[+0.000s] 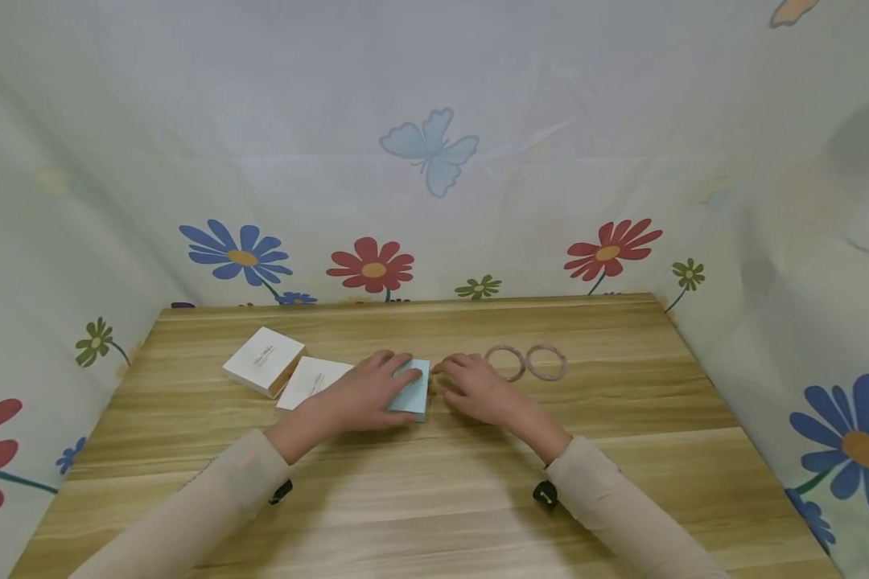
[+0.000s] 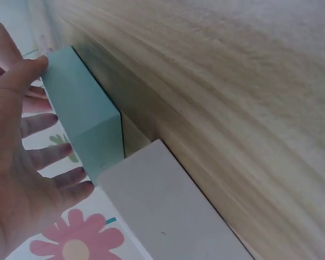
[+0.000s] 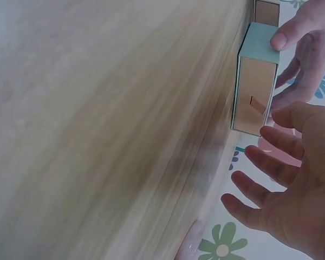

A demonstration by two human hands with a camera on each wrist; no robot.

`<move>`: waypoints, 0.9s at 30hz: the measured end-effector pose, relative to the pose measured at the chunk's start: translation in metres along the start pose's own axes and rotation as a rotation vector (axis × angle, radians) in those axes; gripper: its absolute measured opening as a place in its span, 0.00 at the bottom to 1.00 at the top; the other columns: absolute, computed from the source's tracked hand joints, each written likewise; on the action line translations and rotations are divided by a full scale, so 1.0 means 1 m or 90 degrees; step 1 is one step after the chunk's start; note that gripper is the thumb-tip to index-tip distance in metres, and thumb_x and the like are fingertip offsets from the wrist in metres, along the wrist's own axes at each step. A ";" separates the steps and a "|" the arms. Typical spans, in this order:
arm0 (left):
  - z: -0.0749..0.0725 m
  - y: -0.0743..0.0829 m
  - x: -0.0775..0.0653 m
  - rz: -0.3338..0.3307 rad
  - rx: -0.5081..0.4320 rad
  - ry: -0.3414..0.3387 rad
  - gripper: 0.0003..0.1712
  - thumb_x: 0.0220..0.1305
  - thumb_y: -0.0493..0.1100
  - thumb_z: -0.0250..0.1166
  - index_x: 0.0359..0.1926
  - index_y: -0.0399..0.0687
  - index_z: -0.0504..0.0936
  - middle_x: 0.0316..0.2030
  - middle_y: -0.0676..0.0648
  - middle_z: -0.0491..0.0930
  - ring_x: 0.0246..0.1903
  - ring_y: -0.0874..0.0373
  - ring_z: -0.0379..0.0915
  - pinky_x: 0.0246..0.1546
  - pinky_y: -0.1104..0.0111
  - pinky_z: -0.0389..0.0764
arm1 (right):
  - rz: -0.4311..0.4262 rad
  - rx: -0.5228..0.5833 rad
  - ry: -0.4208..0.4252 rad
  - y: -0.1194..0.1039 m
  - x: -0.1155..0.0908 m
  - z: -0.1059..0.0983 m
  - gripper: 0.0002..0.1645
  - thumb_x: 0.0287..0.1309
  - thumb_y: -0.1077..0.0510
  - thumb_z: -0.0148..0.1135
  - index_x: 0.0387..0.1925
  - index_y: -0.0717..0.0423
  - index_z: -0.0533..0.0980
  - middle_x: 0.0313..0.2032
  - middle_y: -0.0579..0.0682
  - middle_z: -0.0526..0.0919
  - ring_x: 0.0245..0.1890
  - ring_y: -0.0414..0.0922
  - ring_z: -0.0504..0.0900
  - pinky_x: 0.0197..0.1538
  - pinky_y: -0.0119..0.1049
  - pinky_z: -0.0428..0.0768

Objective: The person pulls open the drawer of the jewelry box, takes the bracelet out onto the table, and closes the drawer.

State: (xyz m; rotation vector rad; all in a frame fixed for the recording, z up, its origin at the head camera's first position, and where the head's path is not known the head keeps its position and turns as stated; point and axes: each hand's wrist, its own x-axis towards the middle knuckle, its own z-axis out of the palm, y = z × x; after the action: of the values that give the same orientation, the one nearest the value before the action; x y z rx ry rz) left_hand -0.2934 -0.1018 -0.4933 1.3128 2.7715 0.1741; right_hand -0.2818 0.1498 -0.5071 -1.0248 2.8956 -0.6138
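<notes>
A light-blue drawer box (image 1: 413,394) lies on the table, a brown end with a small pull tab (image 3: 257,104) visible in the right wrist view. My left hand (image 1: 368,392) holds this box, thumb at its near edge and fingers spread over the top toward the far side. Just right of the brown end is my right hand (image 1: 478,390). Its fingers are loosely bent and apart, with the thumb (image 3: 292,115) close to the tab; I see no grip on it. Two pinkish bangles (image 1: 546,363) lie side by side beyond the right hand.
Left of the light-blue box are two white boxes with script lettering, one partly behind my left hand (image 1: 307,382) and one farther left (image 1: 264,358). The wooden table (image 1: 434,498) ends at a flower-printed curtain (image 1: 434,233) at the back and sides.
</notes>
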 end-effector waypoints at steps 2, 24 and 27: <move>0.000 -0.001 0.000 -0.010 0.014 -0.001 0.42 0.64 0.68 0.65 0.71 0.52 0.70 0.72 0.39 0.64 0.68 0.37 0.61 0.65 0.45 0.68 | -0.004 -0.004 0.001 -0.001 0.000 0.001 0.20 0.71 0.56 0.60 0.61 0.57 0.77 0.58 0.55 0.80 0.60 0.55 0.77 0.65 0.53 0.70; -0.014 -0.005 0.015 -0.048 0.008 -0.072 0.41 0.56 0.68 0.72 0.64 0.53 0.78 0.63 0.40 0.73 0.56 0.42 0.70 0.51 0.54 0.80 | 0.007 0.001 -0.013 -0.002 -0.001 0.002 0.19 0.73 0.55 0.58 0.60 0.58 0.78 0.56 0.55 0.83 0.58 0.54 0.79 0.63 0.52 0.73; -0.015 -0.005 0.016 -0.051 -0.007 -0.074 0.41 0.55 0.67 0.74 0.64 0.52 0.79 0.62 0.40 0.73 0.57 0.41 0.70 0.51 0.54 0.80 | 0.012 0.009 -0.015 -0.003 0.000 0.003 0.19 0.73 0.55 0.58 0.59 0.58 0.78 0.55 0.55 0.83 0.56 0.54 0.81 0.60 0.50 0.76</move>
State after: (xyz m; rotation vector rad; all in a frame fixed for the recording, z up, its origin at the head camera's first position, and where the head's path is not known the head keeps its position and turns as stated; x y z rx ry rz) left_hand -0.3090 -0.0933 -0.4789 1.1685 2.7155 0.1044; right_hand -0.2799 0.1462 -0.5086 -0.9948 2.8722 -0.6166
